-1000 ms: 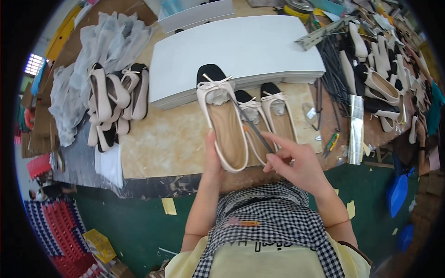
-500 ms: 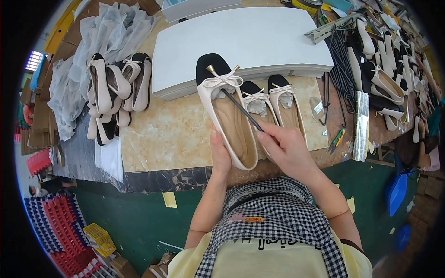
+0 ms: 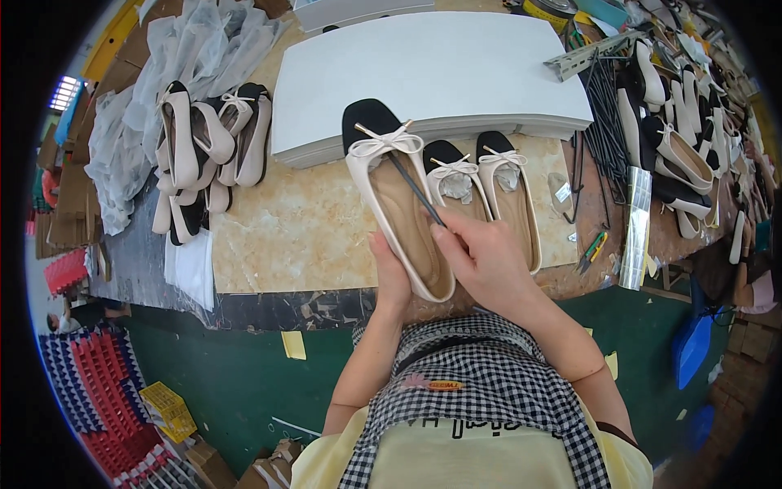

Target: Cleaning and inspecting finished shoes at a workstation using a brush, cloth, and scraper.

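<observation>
The left hand (image 3: 389, 269) grips the heel end of a cream flat shoe (image 3: 397, 208) with a black toe and bow, its fingers mostly hidden beneath the sole, while the right hand (image 3: 481, 257) pinches a thin dark rod (image 3: 411, 186) whose tip reaches toward the bow; what the rod is cannot be made out. Just right of the hands two matching shoes (image 3: 489, 183) lie on the table (image 3: 285, 236), partly covered by the right hand. Beyond the hands lies a white board (image 3: 440, 69), and far to their left a pile of shoes (image 3: 208, 151) overlaps clear plastic wrap (image 3: 147, 106).
</observation>
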`<action>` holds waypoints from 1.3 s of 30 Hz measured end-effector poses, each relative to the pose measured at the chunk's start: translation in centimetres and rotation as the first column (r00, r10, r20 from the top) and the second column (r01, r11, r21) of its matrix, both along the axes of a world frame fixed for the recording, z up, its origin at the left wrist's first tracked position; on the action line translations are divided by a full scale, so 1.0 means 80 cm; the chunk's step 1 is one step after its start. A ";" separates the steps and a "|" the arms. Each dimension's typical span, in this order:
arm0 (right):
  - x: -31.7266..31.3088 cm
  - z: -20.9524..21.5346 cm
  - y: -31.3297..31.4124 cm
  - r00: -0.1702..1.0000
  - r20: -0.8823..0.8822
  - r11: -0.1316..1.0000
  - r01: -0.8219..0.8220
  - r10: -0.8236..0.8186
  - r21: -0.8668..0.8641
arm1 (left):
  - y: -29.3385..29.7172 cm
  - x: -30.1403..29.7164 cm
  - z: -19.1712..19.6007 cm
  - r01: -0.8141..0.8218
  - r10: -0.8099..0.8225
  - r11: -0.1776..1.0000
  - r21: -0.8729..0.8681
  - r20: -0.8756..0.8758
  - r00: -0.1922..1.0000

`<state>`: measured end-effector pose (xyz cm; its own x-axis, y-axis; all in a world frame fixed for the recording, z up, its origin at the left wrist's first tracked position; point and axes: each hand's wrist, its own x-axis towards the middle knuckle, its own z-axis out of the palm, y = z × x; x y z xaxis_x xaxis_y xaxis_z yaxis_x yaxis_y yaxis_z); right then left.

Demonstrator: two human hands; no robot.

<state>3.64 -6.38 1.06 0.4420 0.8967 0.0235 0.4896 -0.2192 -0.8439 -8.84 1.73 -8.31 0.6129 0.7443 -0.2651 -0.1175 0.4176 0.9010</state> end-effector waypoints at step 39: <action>0.053 0.006 -0.087 0.962 -0.153 0.972 0.213 -0.226 -0.097 | -0.001 0.026 0.014 0.236 -0.214 0.907 -0.348 0.100 0.972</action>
<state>7.92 -13.34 1.56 0.6205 0.7731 -0.1313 0.2799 -0.3748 -0.8838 -6.73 1.67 -7.20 0.7752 0.4480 -0.4453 -0.0297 0.7301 0.6827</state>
